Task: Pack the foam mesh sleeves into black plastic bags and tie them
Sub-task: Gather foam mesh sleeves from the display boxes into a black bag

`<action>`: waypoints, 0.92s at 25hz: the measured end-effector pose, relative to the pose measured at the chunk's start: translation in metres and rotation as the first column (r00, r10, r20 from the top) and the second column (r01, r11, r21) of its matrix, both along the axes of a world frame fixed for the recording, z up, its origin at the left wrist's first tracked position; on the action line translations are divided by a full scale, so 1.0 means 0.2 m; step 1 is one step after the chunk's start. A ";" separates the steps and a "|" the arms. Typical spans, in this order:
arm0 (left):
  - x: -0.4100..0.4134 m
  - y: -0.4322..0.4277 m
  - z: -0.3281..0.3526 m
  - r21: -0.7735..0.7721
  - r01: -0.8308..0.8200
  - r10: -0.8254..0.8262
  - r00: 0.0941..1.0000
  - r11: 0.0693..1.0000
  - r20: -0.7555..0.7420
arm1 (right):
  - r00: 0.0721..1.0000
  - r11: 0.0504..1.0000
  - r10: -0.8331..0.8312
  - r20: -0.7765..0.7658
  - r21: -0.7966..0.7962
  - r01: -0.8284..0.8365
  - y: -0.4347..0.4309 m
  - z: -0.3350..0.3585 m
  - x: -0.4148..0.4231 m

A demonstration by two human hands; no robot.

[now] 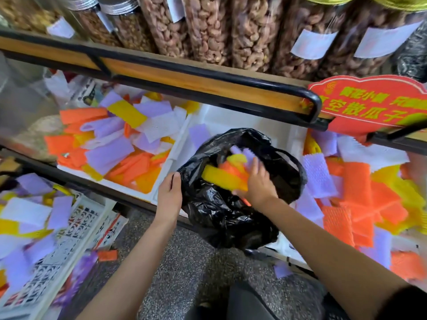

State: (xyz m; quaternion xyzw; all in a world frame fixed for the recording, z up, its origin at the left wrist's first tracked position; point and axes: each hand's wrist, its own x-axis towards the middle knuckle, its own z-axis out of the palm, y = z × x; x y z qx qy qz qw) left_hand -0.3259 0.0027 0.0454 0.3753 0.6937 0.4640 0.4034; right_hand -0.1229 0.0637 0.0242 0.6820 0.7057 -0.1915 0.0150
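Foam mesh sleeves (227, 174), a mixed orange, yellow and purple bunch, sat under your right hand (256, 183) at the mouth of the black plastic bag (221, 213). Your fingers were closed over them, though motion blur hid how the fingertips lay. Your left hand (169, 192) gripped the bag's rim on its left side and held the mouth wide. The bag itself rested on the front edge of the white foam tray (208, 118), sagging towards you. These sleeves looked very light, soft and springy, so they would likely squash in a grip and puff back out once released. Taking them across the middle of a flat stack seemed the surest hold, since single pieces could slip loose. The bag's film looked thin and slick, and probably needed that rim grip to stay open. More loose sleeves (111, 144) lay heaped in the trays on either side. The black shelf rail (231, 83) ran close above and behind the bag, and the red sign (369, 105) jutted out at the right, so your freest room was towards you, above the speckled floor (175, 262).
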 end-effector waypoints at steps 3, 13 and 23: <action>-0.01 -0.02 0.00 -0.003 0.052 -0.052 0.999 0.999 -0.005 | 0.970 0.956 0.242 0.027 -0.177 -0.233 -0.10 -0.07 -0.05; 0.14 -0.07 0.26 0.373 0.427 -0.106 0.762 0.824 -0.638 | 0.936 0.907 -0.018 -0.351 0.389 0.163 -0.66 0.13 0.49; 1.15 -0.21 -0.21 -0.069 0.886 -0.728 0.331 0.459 -0.601 | 0.716 0.763 -0.636 -0.288 -0.094 0.639 -0.69 -0.25 1.21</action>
